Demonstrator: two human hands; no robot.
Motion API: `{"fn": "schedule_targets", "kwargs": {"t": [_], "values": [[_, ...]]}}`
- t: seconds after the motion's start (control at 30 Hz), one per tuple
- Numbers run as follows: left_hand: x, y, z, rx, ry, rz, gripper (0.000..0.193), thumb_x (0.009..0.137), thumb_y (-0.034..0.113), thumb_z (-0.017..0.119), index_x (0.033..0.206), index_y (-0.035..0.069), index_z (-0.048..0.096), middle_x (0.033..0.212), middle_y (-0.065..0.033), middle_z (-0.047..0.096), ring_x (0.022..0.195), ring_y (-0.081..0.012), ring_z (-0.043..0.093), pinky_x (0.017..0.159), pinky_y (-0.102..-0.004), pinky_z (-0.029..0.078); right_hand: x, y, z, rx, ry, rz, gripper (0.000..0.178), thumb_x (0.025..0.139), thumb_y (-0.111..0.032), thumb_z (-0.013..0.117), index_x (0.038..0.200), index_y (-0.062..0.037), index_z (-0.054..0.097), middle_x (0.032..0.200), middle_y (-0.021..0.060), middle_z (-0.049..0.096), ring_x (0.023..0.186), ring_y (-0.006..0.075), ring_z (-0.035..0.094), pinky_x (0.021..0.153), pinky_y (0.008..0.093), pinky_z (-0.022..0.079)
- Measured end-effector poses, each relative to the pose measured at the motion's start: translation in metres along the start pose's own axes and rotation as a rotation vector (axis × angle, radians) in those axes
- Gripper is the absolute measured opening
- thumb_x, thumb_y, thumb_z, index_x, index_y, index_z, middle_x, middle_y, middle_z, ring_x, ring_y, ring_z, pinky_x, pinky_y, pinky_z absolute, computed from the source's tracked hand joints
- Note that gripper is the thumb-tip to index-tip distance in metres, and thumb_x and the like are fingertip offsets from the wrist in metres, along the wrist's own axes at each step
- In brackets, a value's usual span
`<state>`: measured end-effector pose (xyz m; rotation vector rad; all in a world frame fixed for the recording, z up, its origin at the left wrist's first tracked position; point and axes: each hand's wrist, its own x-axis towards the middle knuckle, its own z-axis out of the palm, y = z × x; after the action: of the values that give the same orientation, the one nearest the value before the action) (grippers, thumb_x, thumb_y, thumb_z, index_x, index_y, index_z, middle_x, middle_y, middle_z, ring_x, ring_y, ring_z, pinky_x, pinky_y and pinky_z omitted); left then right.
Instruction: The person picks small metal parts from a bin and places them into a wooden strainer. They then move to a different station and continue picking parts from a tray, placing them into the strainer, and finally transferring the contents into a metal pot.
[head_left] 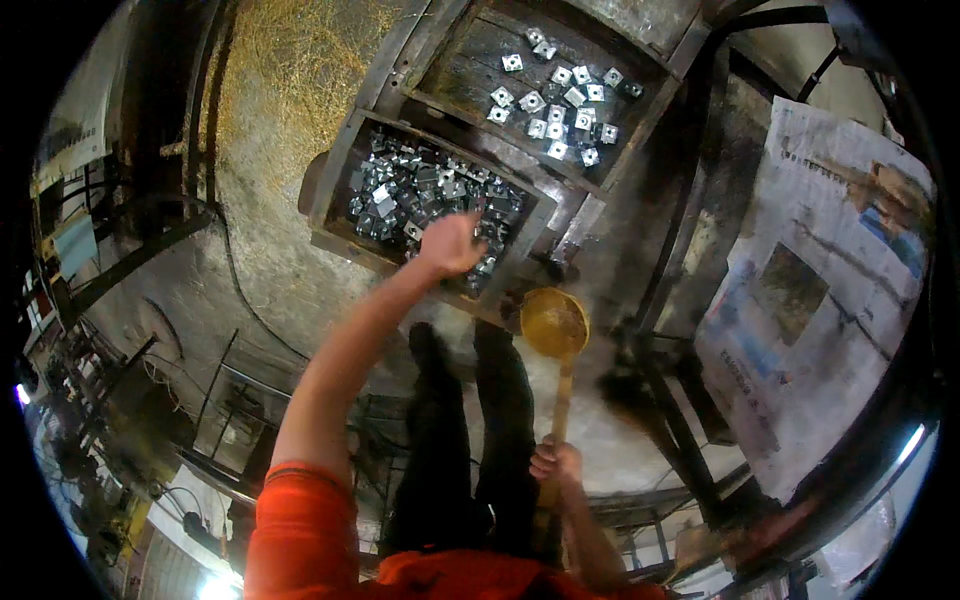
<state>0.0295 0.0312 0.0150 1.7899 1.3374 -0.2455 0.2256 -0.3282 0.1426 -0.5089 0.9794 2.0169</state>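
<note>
My left hand reaches over the front of a wooden-sided box heaped with small shiny metal parts. Its fingers curl down among the parts at the near right corner; whatever they hold is hidden. Low in the view, my right hand wraps around the long handle of a yellow ladle. The ladle's round bowl points away from me, just right of the box's near corner. I cannot make out anything inside the bowl.
Behind the box, a larger tray holds several loose square metal pieces. A printed sheet covers a surface at the right. Yellowish shavings lie on the floor at the far left. A dark cable and metal frames stand at the left.
</note>
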Motion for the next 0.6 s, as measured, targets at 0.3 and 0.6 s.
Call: {"fn": "schedule_targets", "kwargs": {"t": [0.3, 0.6], "values": [[-0.013, -0.004, 0.044, 0.136, 0.043, -0.042, 0.038, 0.065, 0.013, 0.058, 0.101, 0.004, 0.047, 0.085, -0.0147, 0.059, 0.072, -0.0331, 0.06, 0.062, -0.0425, 0.048, 0.008, 0.007, -0.003, 0.245, -0.248, 0.003, 0.022, 0.084, -0.011, 0.042, 0.103, -0.006, 0.053, 0.072, 0.0029, 0.044, 0.057, 0.0148, 0.035, 0.055, 0.0323, 0.034], [-0.02, -0.007, 0.044, 0.047, 0.034, -0.085, 0.04, 0.064, 0.013, 0.06, 0.101, 0.007, 0.047, 0.086, -0.0143, 0.06, 0.076, -0.0318, 0.06, 0.064, -0.0422, 0.048, 0.016, 0.016, -0.004, 0.254, -0.209, -0.002, 0.02, 0.085, -0.012, 0.041, 0.101, -0.0073, 0.052, 0.071, 0.0029, 0.043, 0.06, 0.0164, 0.041, 0.054, 0.0317, 0.035]]}}
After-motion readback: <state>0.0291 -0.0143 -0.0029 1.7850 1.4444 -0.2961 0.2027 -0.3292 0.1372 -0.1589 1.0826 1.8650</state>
